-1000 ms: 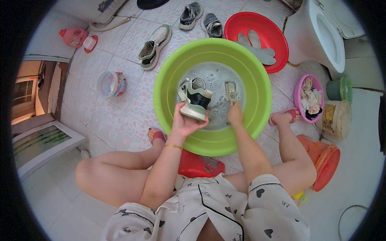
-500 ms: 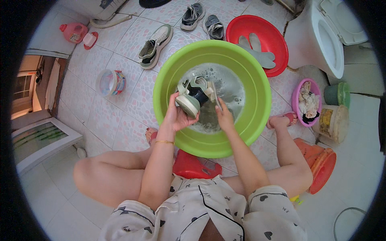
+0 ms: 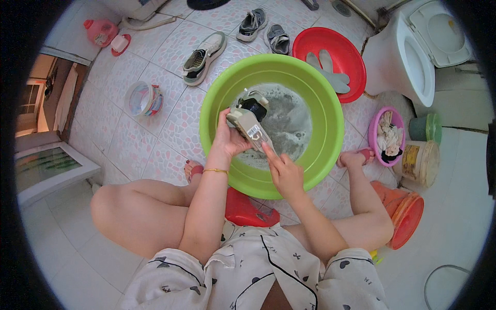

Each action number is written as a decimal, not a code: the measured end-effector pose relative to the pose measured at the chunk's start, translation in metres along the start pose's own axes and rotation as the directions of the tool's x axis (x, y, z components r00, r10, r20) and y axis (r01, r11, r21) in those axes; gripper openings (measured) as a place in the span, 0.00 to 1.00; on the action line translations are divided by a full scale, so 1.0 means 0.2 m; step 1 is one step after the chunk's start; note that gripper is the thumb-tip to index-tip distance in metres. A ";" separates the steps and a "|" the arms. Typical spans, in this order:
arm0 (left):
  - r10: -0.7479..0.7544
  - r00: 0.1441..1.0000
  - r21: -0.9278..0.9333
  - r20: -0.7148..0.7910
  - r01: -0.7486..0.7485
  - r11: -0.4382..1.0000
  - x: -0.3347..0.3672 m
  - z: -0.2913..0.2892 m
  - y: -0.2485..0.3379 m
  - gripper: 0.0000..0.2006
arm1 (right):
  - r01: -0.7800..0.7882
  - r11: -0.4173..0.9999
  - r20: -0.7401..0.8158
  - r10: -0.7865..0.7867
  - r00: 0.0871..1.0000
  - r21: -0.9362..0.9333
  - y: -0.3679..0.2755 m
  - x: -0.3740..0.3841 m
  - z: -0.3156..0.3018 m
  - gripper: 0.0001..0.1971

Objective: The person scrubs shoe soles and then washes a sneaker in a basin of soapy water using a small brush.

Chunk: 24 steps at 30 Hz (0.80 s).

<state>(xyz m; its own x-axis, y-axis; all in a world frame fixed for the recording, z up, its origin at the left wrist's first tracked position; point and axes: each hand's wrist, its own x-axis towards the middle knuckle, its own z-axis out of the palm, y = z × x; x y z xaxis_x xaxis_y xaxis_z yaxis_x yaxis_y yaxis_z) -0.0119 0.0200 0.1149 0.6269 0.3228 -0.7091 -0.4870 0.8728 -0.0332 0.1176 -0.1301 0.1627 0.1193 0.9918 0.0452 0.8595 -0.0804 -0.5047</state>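
Over the large green basin (image 3: 330,137) of cloudy, foamy water, my left hand (image 3: 227,140) is closed round a wet sneaker (image 3: 254,106) with a dark lining and pale upper. My right hand (image 3: 287,175) grips the handle end of a pale scrub brush (image 3: 252,129). The back of that brush faces up, with a white label on it, and it lies against the near side of the sneaker. Its bristles are hidden underneath, as is much of the sneaker.
Beyond the basin stand a white-and-black sneaker (image 3: 205,58), two grey shoes (image 3: 278,39) and a red basin (image 3: 356,77) holding grey insoles (image 3: 330,72). A clear tub (image 3: 142,98) is left; a pink basket (image 3: 373,132) of cloth, buckets (image 3: 424,163) and a toilet (image 3: 416,62) are right.
The brush has swung from the far right side of the sneaker to its near side, now back up. My right hand has come nearer to me and slightly left.
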 end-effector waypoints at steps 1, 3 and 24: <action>-0.004 1.000 -0.012 -0.020 0.003 1.000 -0.02 0.01 0.00 0.32 | 0.006 1.000 0.002 -0.006 1.000 -0.001 0.01 -0.02 0.01 0.27; 0.021 0.999 -0.015 -0.038 -0.021 1.000 -0.01 0.02 0.00 0.32 | 0.014 1.000 0.007 -0.014 1.000 -0.002 0.02 -0.03 0.03 0.28; 0.152 0.978 -0.156 -0.144 -0.174 0.972 0.03 0.02 0.07 0.27 | 0.099 0.993 0.035 -0.097 0.995 -0.062 -0.02 0.13 0.15 0.32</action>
<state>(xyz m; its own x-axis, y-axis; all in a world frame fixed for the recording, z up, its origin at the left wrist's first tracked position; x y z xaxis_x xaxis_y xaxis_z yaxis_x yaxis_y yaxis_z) -0.0132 0.0361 0.1139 0.4518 0.3955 -0.7996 -0.6773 0.7355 -0.0189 0.1029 -0.1014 0.1402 0.0182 0.9978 0.0634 0.8962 0.0118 -0.4436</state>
